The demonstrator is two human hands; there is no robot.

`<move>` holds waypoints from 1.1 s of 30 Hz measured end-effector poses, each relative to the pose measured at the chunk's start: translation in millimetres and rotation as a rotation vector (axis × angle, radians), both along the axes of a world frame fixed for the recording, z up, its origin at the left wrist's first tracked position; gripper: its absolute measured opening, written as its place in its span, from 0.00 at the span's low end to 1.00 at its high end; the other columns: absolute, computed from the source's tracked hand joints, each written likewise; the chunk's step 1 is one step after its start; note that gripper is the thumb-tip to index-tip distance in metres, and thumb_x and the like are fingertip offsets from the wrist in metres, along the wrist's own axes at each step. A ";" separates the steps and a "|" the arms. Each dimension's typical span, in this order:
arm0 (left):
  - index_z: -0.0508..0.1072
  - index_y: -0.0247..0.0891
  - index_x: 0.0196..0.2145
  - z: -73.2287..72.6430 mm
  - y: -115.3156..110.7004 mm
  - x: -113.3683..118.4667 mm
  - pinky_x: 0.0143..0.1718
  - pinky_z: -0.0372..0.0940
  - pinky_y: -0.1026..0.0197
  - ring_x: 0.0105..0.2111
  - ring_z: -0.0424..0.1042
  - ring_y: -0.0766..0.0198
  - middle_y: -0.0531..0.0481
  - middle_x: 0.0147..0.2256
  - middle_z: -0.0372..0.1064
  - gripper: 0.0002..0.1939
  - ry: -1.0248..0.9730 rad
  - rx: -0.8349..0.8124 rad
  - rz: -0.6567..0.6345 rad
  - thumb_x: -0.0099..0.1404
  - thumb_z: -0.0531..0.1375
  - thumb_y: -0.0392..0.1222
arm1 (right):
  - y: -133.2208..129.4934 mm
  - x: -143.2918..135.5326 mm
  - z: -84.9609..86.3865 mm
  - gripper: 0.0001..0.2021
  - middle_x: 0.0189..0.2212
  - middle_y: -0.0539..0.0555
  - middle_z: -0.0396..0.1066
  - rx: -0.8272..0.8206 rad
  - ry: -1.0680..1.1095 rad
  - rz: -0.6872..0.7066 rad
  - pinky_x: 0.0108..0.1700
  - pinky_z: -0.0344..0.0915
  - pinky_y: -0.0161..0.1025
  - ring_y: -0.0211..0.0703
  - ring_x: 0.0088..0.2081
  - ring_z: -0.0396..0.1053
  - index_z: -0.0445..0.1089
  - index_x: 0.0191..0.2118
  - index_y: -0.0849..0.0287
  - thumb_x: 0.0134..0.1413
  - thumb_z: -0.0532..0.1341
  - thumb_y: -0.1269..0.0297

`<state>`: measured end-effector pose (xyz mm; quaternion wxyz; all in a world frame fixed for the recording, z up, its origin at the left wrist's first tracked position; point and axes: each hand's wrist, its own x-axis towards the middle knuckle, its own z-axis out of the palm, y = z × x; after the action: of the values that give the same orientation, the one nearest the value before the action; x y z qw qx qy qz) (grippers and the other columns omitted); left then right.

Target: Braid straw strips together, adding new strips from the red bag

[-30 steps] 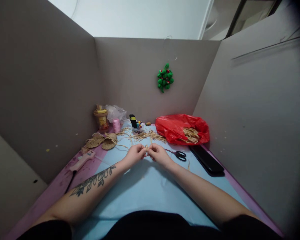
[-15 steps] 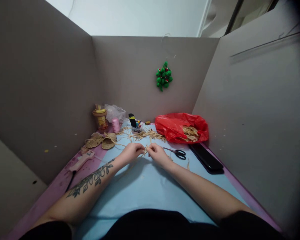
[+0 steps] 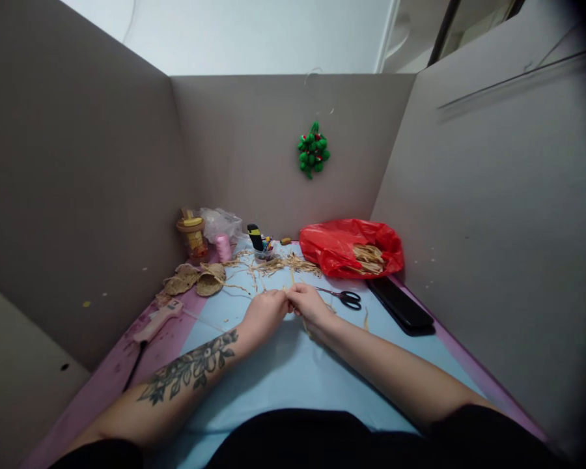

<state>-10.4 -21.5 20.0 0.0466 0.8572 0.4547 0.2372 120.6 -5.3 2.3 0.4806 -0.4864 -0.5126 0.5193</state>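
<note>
My left hand [image 3: 265,316] and my right hand [image 3: 310,305] meet above the blue table cover [image 3: 273,378], fingertips pinched close together. Both are closed on thin dried straw strands [image 3: 292,277], whose ends stick out beyond the fingers and below my right hand. The spot where the strands meet is hidden behind my fingers. Just right of my right hand lie black-handled scissors [image 3: 350,299]. Loose straw [image 3: 300,264] is scattered behind my hands. Two woven straw pieces [image 3: 211,279] rest to the left, one with a braided strand trailing from it.
A pink glue gun [image 3: 160,320] lies at the left. At the back are a lidded cup [image 3: 193,236], a pink thread spool [image 3: 223,248] and a small tub [image 3: 264,254]. A red bag [image 3: 342,247] of straw and a black case [image 3: 403,309] sit right. Grey panels [image 3: 254,156] enclose the table.
My left hand has turned over and come right, up against the fingers of my right hand. A strand end now shows below my right hand. The camera view has shifted slightly.
</note>
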 end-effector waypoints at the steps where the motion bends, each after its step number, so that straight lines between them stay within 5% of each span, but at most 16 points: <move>1: 0.70 0.35 0.30 -0.9 -2.8 1.8 0.33 0.60 0.62 0.30 0.67 0.62 0.45 0.29 0.69 0.10 0.078 0.042 -0.001 0.62 0.49 0.35 | -0.5 0.2 0.4 0.04 0.10 0.45 0.59 -0.012 0.021 -0.014 0.16 0.44 0.30 0.30 0.14 0.52 0.59 0.17 0.60 0.35 0.55 0.68; 6: 0.69 0.30 0.37 -3.8 -16.0 12.7 0.31 0.62 0.59 0.34 0.67 0.56 0.40 0.33 0.68 0.11 0.399 0.163 -0.022 0.60 0.49 0.29 | 0.3 3.0 -1.8 0.03 0.10 0.43 0.54 -0.082 0.109 -0.008 0.16 0.43 0.30 0.29 0.13 0.48 0.59 0.16 0.60 0.32 0.55 0.69; 11: 0.67 0.25 0.43 -12.3 -25.4 22.7 0.31 0.63 0.59 0.35 0.68 0.56 0.36 0.34 0.68 0.16 0.417 0.207 -0.005 0.59 0.47 0.27 | 5.8 4.7 -8.3 0.06 0.09 0.43 0.54 -0.032 0.103 -0.038 0.17 0.44 0.30 0.28 0.14 0.49 0.57 0.15 0.60 0.32 0.57 0.68; 18: 0.71 0.36 0.39 6.2 -19.7 3.8 0.38 0.61 0.60 0.36 0.69 0.59 0.42 0.34 0.71 0.15 0.047 -0.004 -0.133 0.64 0.48 0.44 | 11.7 8.7 -12.7 0.08 0.10 0.42 0.54 -0.077 0.165 -0.037 0.17 0.44 0.30 0.29 0.13 0.48 0.56 0.18 0.59 0.34 0.59 0.65; 24: 0.72 0.36 0.36 4.2 16.8 -10.7 0.36 0.61 0.62 0.35 0.68 0.61 0.45 0.35 0.71 0.12 -0.462 -0.177 0.006 0.58 0.54 0.44 | 4.7 7.0 -7.2 0.08 0.12 0.43 0.55 0.022 0.039 0.004 0.18 0.45 0.31 0.29 0.13 0.48 0.57 0.19 0.59 0.41 0.56 0.63; 28: 0.72 0.33 0.27 -11.1 27.8 -9.2 0.26 0.58 0.66 0.24 0.65 0.67 0.51 0.23 0.69 0.13 -0.443 -0.451 -0.093 0.55 0.55 0.46 | 2.3 4.3 -7.6 0.10 0.14 0.44 0.57 0.147 -0.030 0.038 0.20 0.49 0.31 0.31 0.17 0.53 0.59 0.21 0.59 0.43 0.57 0.59; 33: 0.68 0.34 0.24 -9.9 24.4 -8.0 0.22 0.55 0.68 0.20 0.63 0.69 0.54 0.18 0.65 0.10 -0.485 -0.446 0.001 0.53 0.56 0.44 | 4.7 6.1 -6.6 0.06 0.17 0.46 0.62 0.240 -0.151 -0.005 0.25 0.54 0.32 0.34 0.21 0.58 0.61 0.22 0.60 0.42 0.57 0.64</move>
<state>-18.4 2.9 10.1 0.3400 0.7443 0.4715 0.3289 126.6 -0.6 -4.4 0.4966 -0.4642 -0.6046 0.4151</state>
